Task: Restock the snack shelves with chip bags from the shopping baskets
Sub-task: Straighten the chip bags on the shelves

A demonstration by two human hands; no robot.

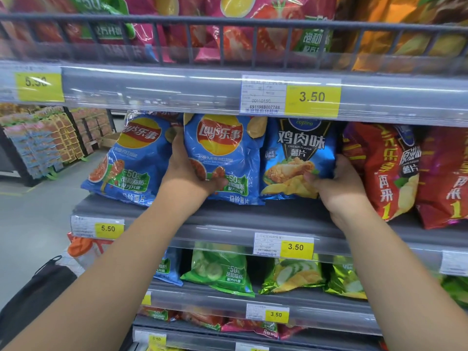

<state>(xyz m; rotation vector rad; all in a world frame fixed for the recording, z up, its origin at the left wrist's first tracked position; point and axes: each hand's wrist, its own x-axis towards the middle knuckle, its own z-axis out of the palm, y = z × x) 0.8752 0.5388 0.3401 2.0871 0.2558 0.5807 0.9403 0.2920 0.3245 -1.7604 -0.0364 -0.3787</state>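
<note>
On the middle shelf (228, 219) stand two blue Lay's chip bags and a blue chicken-flavour bag (298, 153). My left hand (188, 171) grips the left side and lower edge of the middle blue Lay's bag (222, 153), with the thumb across its front. The other blue Lay's bag (129, 160) leans at the shelf's left end. My right hand (334, 183) holds the lower right corner of the chicken-flavour bag, thumb on its front, fingers behind it. Red chip bags (379, 168) stand just right of that hand.
Above is a wire-fronted shelf (228, 21) with pink and orange bags. Lower shelves hold green and yellow bags (220, 272) and red ones. Yellow price tags (312, 97) line the shelf edges. An aisle floor (33, 211) and stacked goods (45, 140) lie to the left.
</note>
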